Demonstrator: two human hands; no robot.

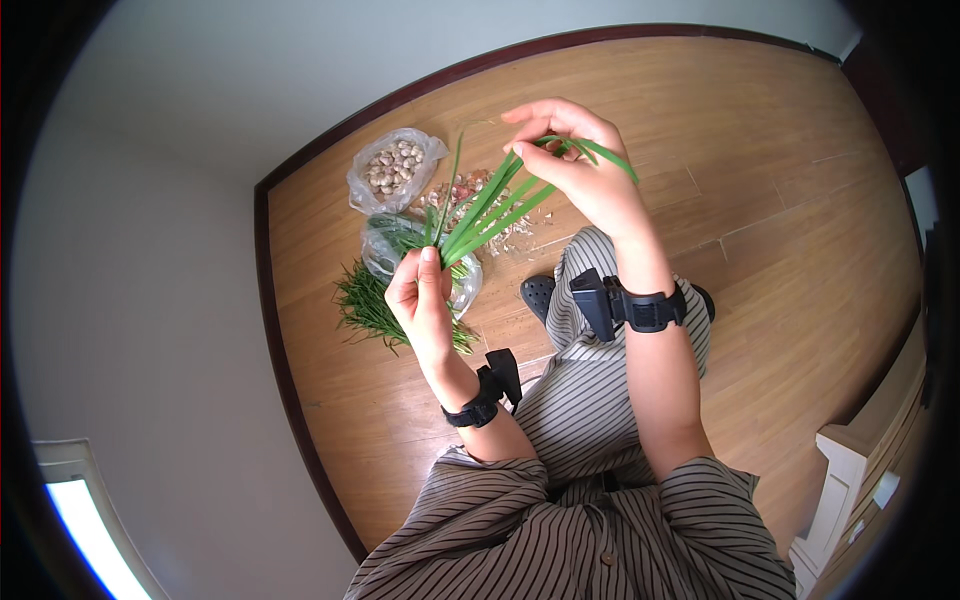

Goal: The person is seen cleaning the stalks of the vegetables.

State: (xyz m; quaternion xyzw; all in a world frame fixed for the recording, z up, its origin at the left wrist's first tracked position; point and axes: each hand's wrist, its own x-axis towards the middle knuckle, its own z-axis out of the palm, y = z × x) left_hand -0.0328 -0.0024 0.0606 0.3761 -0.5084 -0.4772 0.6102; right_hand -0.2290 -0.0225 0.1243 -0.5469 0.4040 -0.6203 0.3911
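My left hand [421,294] pinches the lower part of a small bunch of flat green leaves, likely garlic chives [491,208], between thumb and fingers. My right hand [566,150] is at the upper part of the same leaves; they pass between thumb and fingers, and their tips bend over towards the wrist. One thin, yellowish-tipped leaf [452,176] stands apart on the left of the bunch. Below my left hand, a heap of green chives [375,304] lies on the floor. A clear plastic bag [382,244] with more greens lies against it, partly hidden by my hand.
Behind the greens, a clear plastic bag [358,187] holds garlic bulbs [394,165]. Garlic skins and scraps [517,238] are scattered over the wooden floor [787,247]. A wall with dark skirting [271,300] runs along the left. Pale furniture [847,450] stands at right.
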